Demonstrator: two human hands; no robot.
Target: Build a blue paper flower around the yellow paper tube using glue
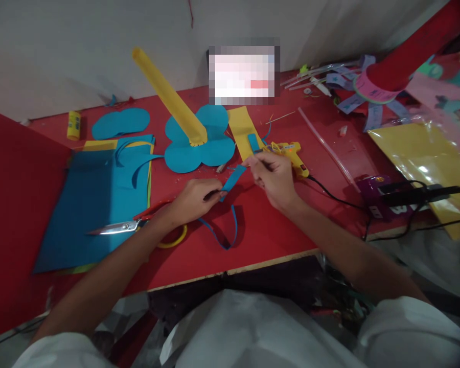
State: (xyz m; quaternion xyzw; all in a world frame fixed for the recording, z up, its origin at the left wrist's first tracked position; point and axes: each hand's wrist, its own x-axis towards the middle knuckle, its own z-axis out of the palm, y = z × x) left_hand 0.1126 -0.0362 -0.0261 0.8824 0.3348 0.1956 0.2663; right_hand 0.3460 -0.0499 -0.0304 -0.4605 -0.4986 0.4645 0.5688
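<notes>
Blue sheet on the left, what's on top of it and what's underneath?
Scissor blades and a curled blue strip lie on the blue sheet. Yellow paper peeks out from beneath; the rest underneath is covered, and the left forearm hides the near right corner.

Head-worn camera, one: set above the near edge, facing forward and down. Close, wide view. Near limit: wearer's white clothing (249,329). Middle: left hand (199,199) and right hand (274,176) over red surface (274,227). Far limit: pale wall (99,41). Left limit: red panel (15,220).
</notes>
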